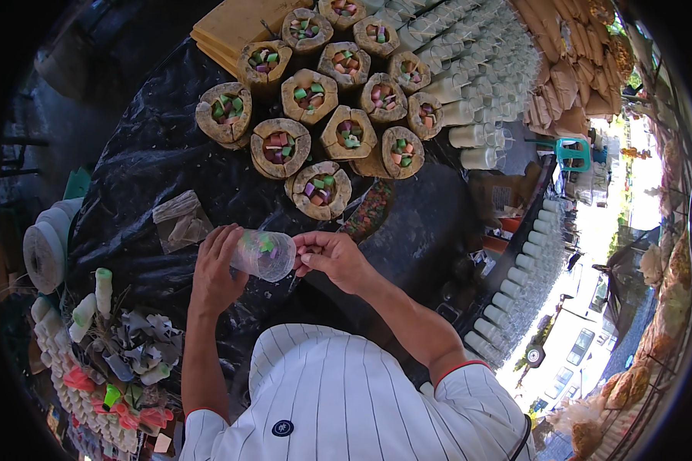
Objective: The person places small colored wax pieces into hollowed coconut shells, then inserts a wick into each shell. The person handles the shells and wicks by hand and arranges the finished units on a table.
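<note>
Overhead view of a stall table covered with black plastic sheeting [154, 165]. A clear plastic tube [263, 254], lying roughly horizontal and holding small green, pink and pale pieces, is held above the sheeting just in front of the person's striped shirt [338, 399]. The left hand [217, 270] is wrapped around the tube's left end, fingers curled over its top and closed on it. The right hand [332, 257] meets the tube's right end, its thumb and fingertips [306, 247] pinched together at the rim; whether they grip the rim itself or something small at it cannot be told. Beyond the tube, farther from the person, stands a cluster of wooden cups [319, 188] with rough bark-like walls, each filled with coloured pieces like those in the tube. Farther still and to the right of the tube lie rows of pale filled tubes [469, 84], stacked side by side. To the left of the tube, a folded clear bag [181, 219] rests on the sheeting, and beyond it at the table edge sit rolls of white twine [46, 250]. Below and left of the tube, a heap of grey, green and pink scraps [131, 361] lies near the left forearm.
</note>
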Demonstrator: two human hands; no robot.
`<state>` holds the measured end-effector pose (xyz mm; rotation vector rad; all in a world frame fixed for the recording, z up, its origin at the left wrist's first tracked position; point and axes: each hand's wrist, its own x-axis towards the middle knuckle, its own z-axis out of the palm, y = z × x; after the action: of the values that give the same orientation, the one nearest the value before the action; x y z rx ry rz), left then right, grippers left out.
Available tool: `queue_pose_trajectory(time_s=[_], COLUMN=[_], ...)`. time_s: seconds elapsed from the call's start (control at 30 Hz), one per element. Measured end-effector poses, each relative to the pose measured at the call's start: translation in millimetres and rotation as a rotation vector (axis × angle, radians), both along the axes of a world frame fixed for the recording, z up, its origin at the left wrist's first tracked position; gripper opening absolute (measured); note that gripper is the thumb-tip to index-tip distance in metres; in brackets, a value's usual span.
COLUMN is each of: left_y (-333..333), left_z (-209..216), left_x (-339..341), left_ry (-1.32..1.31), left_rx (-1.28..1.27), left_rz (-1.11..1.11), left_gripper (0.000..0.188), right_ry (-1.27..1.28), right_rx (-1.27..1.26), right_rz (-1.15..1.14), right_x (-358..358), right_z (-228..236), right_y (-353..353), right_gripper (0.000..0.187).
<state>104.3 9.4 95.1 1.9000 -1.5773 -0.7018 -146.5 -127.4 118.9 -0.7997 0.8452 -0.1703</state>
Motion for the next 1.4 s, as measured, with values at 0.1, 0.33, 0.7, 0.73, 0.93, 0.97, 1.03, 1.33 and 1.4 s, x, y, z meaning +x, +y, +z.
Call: queue_pose_trajectory(time_s=[0.1,0.33,0.7,0.73,0.93,0.97,1.03,1.33,1.4], left_y=[-2,-16,-47,-49,-43,-40,-40,-70,-87], left_z=[-12,-50,-101,-102,-110,-107,-97,-96,-133], left_x=[-3,-5,-3,-3,2,3,8,170,218], left_ry=[0.039,0.145,0.107,0.108,0.012,-0.034,-0.066,-0.428,-0.523], left_rx=[-0.010,-0.097,-0.181,-0.183,-0.159,-0.139,-0.131,-0.071,-0.022], left_rz=[0.074,0.327,0.401,0.400,0.314,0.292,0.312,0.625,0.684], left_gripper=[0.085,0.088,0.084,0.084,0.083,0.084,0.084,0.061,0.063], right_ry=[0.030,0.141,0.291,0.327,0.264,0.354,0.527,0.659,0.665], right_rx=[0.024,-0.057,-0.455,-0.492,-0.841,-0.885,-0.968,-1.118,-1.140], right_rz=[-0.009,0.041,-0.187,-0.205,-0.327,-0.233,-0.042,0.005,0.016], right_x=[-2,-9,-20,-20,-2,2,11,18,9], right_z=[-1,15,56,56,40,42,46,64,62], right_y=[-1,-6,-64,-73,-149,-159,-176,-167,-162], right_gripper=[0.032,0.030,0.023,0.021,0.017,0.019,0.023,0.021,0.021])
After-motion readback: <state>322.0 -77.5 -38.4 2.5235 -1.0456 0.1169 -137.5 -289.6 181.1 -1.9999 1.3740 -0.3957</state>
